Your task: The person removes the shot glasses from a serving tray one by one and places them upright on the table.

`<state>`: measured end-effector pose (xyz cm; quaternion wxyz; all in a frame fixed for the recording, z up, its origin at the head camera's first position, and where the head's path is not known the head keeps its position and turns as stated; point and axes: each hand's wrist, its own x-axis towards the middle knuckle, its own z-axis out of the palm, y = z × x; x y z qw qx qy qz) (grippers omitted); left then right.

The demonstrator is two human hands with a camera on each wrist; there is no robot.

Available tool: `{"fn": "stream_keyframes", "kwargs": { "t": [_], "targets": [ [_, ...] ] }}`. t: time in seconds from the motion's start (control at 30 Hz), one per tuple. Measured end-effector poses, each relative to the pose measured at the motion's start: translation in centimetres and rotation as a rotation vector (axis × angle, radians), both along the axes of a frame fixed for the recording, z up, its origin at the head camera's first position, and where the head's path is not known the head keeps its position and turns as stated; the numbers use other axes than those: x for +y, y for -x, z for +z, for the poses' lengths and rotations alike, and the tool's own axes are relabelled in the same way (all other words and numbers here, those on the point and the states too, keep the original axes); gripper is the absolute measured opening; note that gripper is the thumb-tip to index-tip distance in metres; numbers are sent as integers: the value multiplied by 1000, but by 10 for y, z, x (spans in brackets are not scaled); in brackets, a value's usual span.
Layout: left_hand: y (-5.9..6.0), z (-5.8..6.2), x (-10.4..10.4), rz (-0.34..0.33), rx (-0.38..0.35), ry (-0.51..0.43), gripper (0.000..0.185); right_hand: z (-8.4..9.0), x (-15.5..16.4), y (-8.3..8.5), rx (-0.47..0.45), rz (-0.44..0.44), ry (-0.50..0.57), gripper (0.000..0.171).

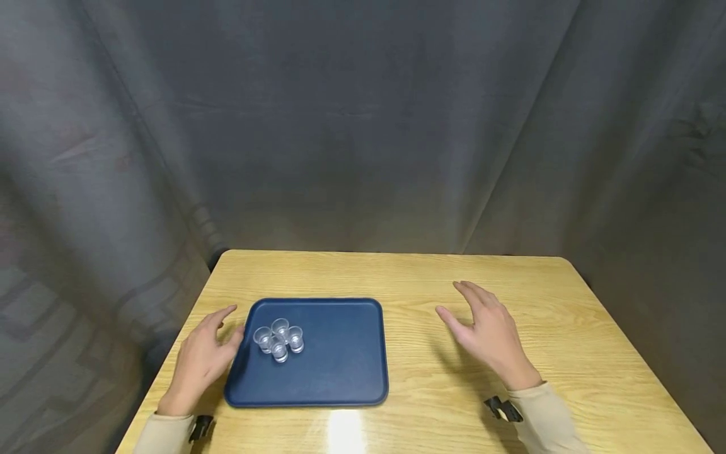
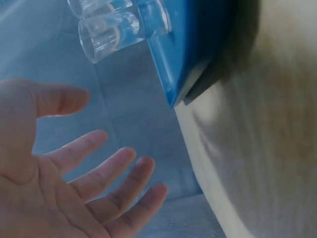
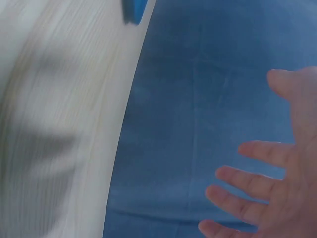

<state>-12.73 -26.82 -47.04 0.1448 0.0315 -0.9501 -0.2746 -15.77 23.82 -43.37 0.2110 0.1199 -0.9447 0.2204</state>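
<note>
A dark blue tray point(image 1: 340, 359) lies on the left half of the table, holding several small clear shot glasses point(image 1: 279, 350) grouped near its left side. My left hand point(image 1: 201, 356) hovers at the tray's left edge, fingers relaxed and spread, holding nothing. In the left wrist view the glasses point(image 2: 106, 37) stand on the tray beyond the thumb. Well to the right of the tray, my right hand point(image 1: 490, 331) is held above the table with its fingers spread and nothing in it. The right wrist view shows the same hand point(image 3: 277, 183) with a corner of the tray point(image 3: 133, 11) in the distance.
The light wooden table point(image 1: 567, 366) has a back edge that runs along a grey curtain point(image 1: 363, 139), which also hangs at both sides. Black wrist mounts point(image 1: 503, 408) sit at the sleeve cuffs.
</note>
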Motion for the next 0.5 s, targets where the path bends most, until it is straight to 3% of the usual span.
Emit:
{"fn": "stream_keyframes", "kwargs": {
  "t": [0.2,0.5],
  "targets": [
    [0,-10,-2,-17,-58,25,43,-3,-29,4,2,46,12,62],
    [2,-21,-2,-108,-179,38,38,-11,-81,4,-44,198,30,52]
  ]
}}
